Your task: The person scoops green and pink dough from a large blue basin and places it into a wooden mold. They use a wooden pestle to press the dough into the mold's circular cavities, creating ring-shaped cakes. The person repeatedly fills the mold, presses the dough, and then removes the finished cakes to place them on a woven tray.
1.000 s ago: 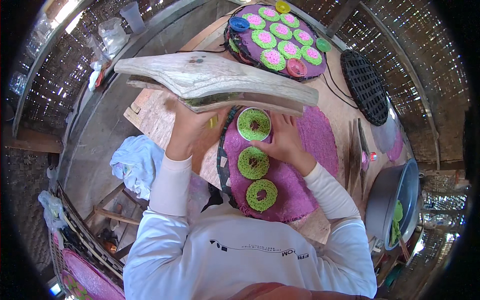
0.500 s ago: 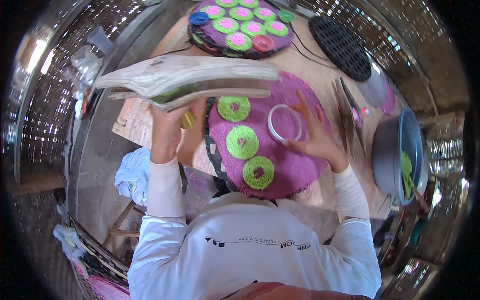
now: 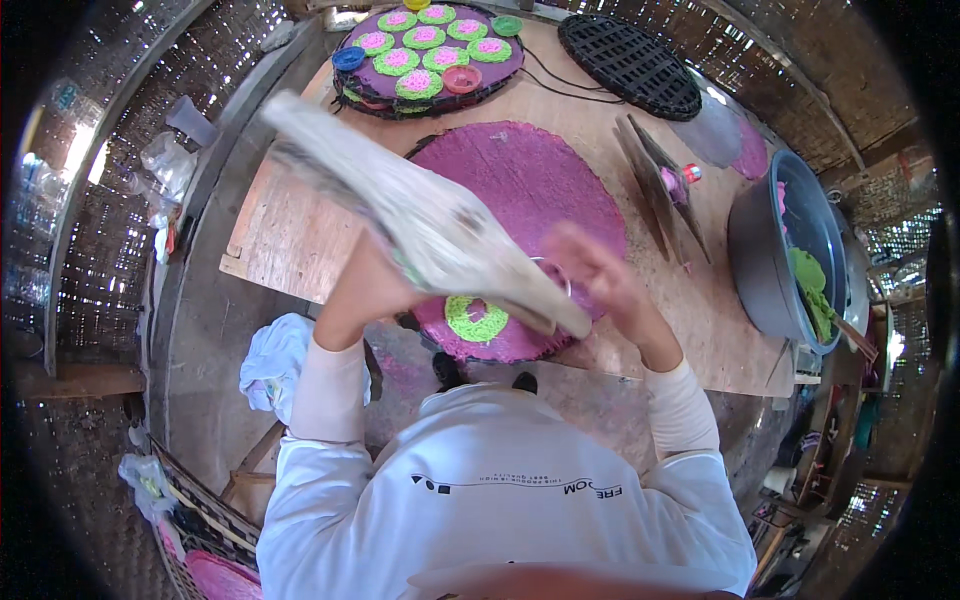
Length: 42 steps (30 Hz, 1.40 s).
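Note:
Gripped in my left hand is a long, pale, forked wooden tool, held diagonally over a round purple mat, with some green in its gap. My right hand, blurred, has its fingers around a thin white ring, partly hidden behind the tool's right end. One green lacy ring-shaped piece shows on the mat's near part; the tool covers part of the mat.
At the back lie a tray of green-and-pink discs with small coloured dishes and a black woven lid. Right are wooden tools and a large grey tub with green batter. A pale cloth hangs at left.
The wooden tool has swung from near level to diagonal, its right end down over the green pieces, hiding some. My right hand has drawn nearer it with the ring. The view has shifted.

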### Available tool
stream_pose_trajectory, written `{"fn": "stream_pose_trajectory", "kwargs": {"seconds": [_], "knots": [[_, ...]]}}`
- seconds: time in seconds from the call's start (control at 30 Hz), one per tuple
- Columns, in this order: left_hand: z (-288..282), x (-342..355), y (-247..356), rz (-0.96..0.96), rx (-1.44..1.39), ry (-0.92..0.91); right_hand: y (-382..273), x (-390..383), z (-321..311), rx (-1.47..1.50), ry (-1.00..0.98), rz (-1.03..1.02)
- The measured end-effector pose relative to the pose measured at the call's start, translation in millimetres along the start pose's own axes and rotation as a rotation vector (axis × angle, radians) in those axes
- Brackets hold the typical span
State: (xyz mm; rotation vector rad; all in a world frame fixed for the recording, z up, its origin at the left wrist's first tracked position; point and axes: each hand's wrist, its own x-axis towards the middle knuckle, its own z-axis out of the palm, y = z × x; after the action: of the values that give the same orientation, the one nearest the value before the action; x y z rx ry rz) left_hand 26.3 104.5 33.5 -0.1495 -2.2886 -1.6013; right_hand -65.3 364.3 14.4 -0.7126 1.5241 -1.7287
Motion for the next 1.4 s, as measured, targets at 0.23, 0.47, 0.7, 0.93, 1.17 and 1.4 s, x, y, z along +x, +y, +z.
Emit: {"fn": "stream_pose_trajectory", "kwargs": {"seconds": [0.23, 0.47, 0.7, 0.93, 1.17, 1.4], "knots": [[63.3, -5.3, 30.1, 0.117, 0.528, 0.221, 8.3, -29.3, -13.8, -0.123, -0.041, 0.135], [31.5, -107.0, -87.4, -0.545, 0.917, 0.666, 43.9, 43.8, -124.2, -0.286, 0.400, -0.145], [57.0, -108.9, -92.1, -0.643, 0.914, 0.561, 65.2, 58.5, -121.0, -0.021, 0.400, -0.083], [45.2, -27.2, -90.5, -0.809, 0.619, 0.576, 80.8, -19.3, -119.2, 0.032, 0.469, -0.082], [60.2, 60.6, -95.2, -0.579, 0.149, 0.418, 49.7, -108.1, -82.3, -0.377, 0.408, 0.064], [81.7, 81.1, 55.7, 0.200, -1.109, 0.090, -30.6, -85.8, -60.5, -0.359, -0.116, 0.250]]}}
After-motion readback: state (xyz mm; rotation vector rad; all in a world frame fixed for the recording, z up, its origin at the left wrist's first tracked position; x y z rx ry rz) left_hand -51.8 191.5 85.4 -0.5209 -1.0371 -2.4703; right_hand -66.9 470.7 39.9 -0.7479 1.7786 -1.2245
